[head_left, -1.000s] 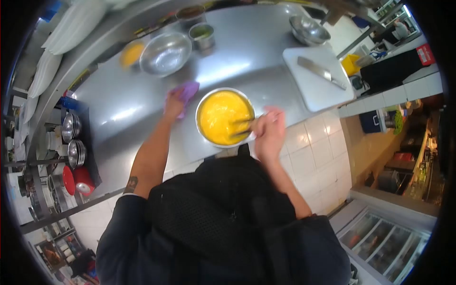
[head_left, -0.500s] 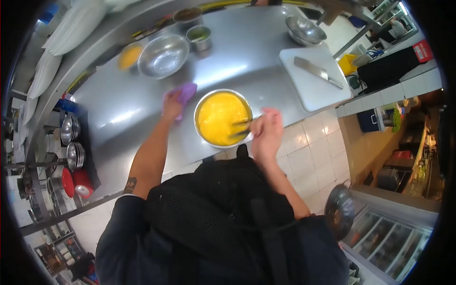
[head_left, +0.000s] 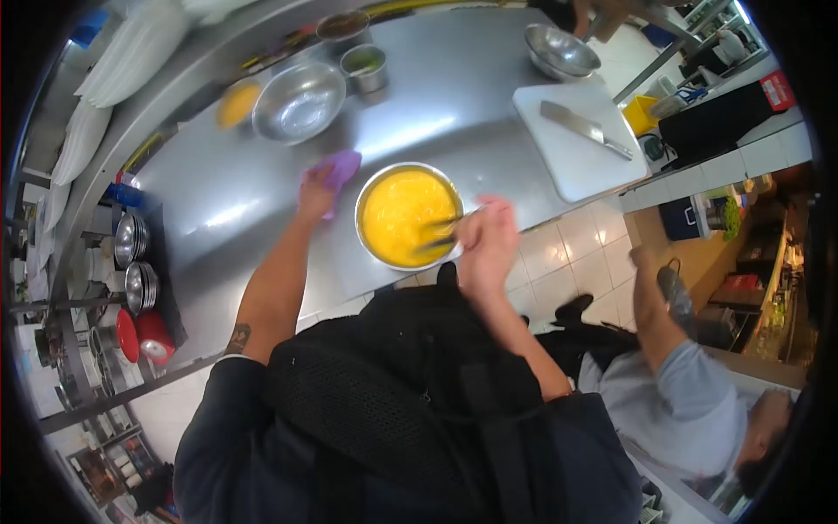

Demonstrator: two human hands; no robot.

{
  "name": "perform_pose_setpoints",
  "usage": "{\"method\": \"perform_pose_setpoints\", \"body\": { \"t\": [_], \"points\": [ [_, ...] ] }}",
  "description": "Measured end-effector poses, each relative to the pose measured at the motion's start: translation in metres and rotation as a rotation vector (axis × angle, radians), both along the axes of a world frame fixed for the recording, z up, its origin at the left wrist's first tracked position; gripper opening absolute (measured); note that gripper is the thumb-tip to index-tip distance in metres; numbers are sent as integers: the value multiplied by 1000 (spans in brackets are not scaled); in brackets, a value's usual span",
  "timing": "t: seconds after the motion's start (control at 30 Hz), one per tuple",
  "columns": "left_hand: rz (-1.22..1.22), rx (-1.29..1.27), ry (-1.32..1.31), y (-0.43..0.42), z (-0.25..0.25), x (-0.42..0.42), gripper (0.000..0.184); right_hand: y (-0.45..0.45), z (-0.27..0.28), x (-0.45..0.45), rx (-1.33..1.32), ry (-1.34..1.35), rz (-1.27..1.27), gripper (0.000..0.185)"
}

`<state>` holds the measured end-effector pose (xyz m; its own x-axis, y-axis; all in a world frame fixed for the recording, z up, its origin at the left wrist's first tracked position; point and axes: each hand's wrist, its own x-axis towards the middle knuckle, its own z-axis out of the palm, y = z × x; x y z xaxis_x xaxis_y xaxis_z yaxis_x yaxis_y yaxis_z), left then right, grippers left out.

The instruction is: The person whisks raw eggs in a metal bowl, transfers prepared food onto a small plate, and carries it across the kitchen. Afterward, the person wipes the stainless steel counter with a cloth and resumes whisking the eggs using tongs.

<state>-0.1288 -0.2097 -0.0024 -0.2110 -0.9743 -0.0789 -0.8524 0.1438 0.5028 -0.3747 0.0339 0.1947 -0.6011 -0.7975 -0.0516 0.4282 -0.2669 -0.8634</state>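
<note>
A metal bowl of bright yellow liquid (head_left: 406,217) stands near the front edge of the steel table. My right hand (head_left: 489,240) is closed around a dark, thin utensil (head_left: 439,234), blurred by motion, whose far end dips into the liquid; it may be tongs or chopsticks. To the left of the bowl, my left hand (head_left: 315,189) is closed on a purple cloth (head_left: 342,171) resting on the table (head_left: 253,253).
Behind are an empty metal bowl (head_left: 299,103), a blurred yellow container (head_left: 238,105) and a tin with green contents (head_left: 363,66). At right lies a knife (head_left: 576,125) on a white board (head_left: 559,170). Another person (head_left: 690,393) is close on the right.
A person in a light shirt has come into view at the lower right, where a dark pan showed half a second ago. My right hand keeps moving the utensil in the liquid; my left hand stays put.
</note>
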Motion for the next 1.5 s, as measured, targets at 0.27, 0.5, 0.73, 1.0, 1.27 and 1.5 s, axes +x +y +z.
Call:
{"method": "perform_pose_setpoints", "body": {
  "t": [0.27,0.5,0.73,1.0,1.27,1.5],
  "points": [
    [-2,-27,-25,9,-16,9,46,0,-6,-7,-58,-12,19,23],
    [20,37,-5,1,0,3,46,-5,-8,5,3,-18,-51,25],
    [13,-6,-12,-3,-15,4,46,-15,-31,4,-3,20,31,24],
    [29,17,7,-10,-6,0,51,-24,-33,4,-33,-8,107,25],
    [7,19,-29,0,-13,7,56,-34,-20,7,-42,-19,115,24],
    [23,36,10,-10,-12,1,56,-43,-40,8,61,-21,316,23]
  ]
}}
